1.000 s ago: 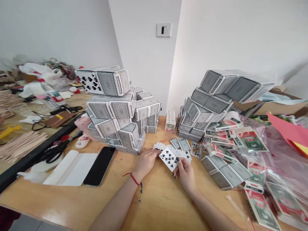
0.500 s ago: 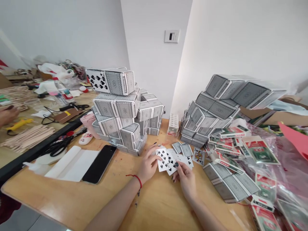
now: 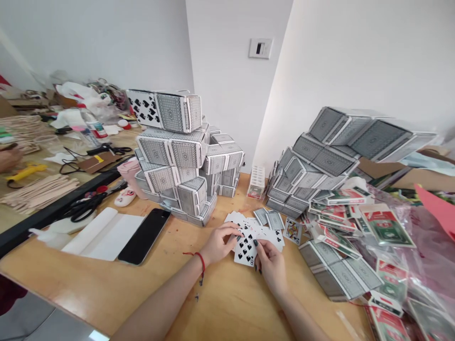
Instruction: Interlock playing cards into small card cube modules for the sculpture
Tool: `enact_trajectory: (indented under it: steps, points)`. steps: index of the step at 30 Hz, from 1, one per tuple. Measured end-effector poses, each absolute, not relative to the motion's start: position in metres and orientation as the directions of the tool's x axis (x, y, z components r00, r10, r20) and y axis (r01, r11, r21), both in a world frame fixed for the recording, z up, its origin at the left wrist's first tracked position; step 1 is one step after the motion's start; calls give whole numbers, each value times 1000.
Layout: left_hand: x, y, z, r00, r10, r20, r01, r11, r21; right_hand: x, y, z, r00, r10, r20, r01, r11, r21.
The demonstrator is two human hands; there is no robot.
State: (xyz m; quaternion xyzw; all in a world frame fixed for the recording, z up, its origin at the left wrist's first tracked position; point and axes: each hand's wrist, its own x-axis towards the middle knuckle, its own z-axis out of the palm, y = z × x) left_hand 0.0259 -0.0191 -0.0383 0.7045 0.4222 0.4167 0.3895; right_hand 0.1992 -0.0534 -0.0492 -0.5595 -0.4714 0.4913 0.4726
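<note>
An eight of spades playing card (image 3: 245, 250) faces up between my two hands above the wooden table. My left hand (image 3: 219, 242), with a red cord at the wrist, pinches it at its upper left edge. My right hand (image 3: 272, 266) grips its right edge between thumb and fingers; whether another card lies under it is hidden. Behind the hands spread several loose cards (image 3: 273, 236). A face card (image 3: 293, 230) lies to their right, and two face-down folded-looking cards (image 3: 275, 220) lie just beyond them.
Stacked card-box structures rise at left (image 3: 186, 151) and right (image 3: 320, 154). A joined card block (image 3: 339, 272) sits by a pile of red-green card packs (image 3: 386, 225). On the left are a phone (image 3: 145, 237), white paper (image 3: 103, 234) and scissors (image 3: 87, 206). A co-worker's hand (image 3: 10, 158) shows far left.
Two eight-like spade cards were held side by side; now one eight of spades shows in front, lower and squarer between my hands. The view has shifted slightly.
</note>
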Motion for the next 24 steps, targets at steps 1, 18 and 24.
enact_trajectory:
  steps: [1, 18, 24]
  points:
    - [27, -18, -41, 278, 931, 237, 232, -304, 924, 199, -53, -49, 71, 992, -102, 62, -107, -992]
    - [33, -6, -53, 289, 941, -178, 26, 178, 984, 202, -50, -48, 103, 993, -62, 122, -75, -990]
    - [31, -7, -47, 335, 928, -163, 72, 147, 986, 204, -48, -48, 56, 996, -74, 73, -78, -994]
